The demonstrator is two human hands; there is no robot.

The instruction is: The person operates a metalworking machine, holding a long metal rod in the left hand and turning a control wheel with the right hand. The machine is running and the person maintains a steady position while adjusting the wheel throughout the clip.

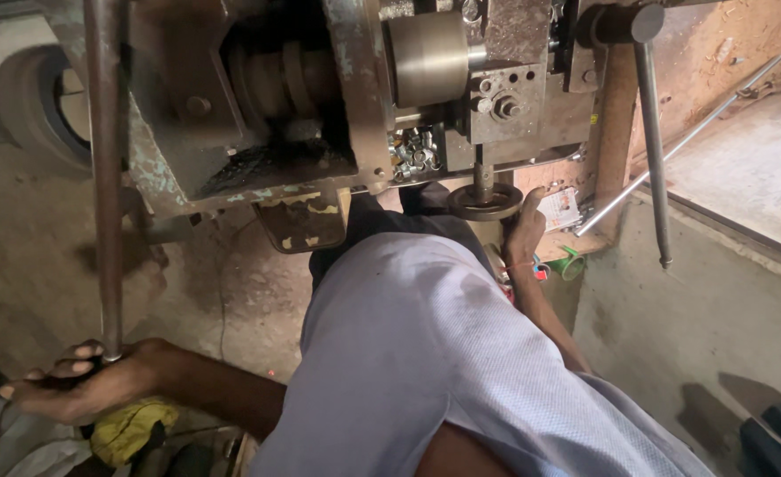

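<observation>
The lower end of a long rusty lever bar (106, 177) is gripped by the left hand (77, 382), fingers wrapped tight around it near the lower left corner of the view; the bar rises straight up along the left side of the machine (320, 97). A small round handwheel (485, 201) under the machine's lower edge is touched by the right hand (523, 231), whose fingers are laid against its right rim; whether the wheel is truly clasped cannot be told. A heap of small bright metal parts (415, 150) is seen in a pocket of the machine just above the wheel. A yellow cloth (130, 428) is lying just below the left hand. A slim steel rod (678, 150) is leaned diagonally at the right, beside a green object (570, 263) near the right wrist.
</observation>
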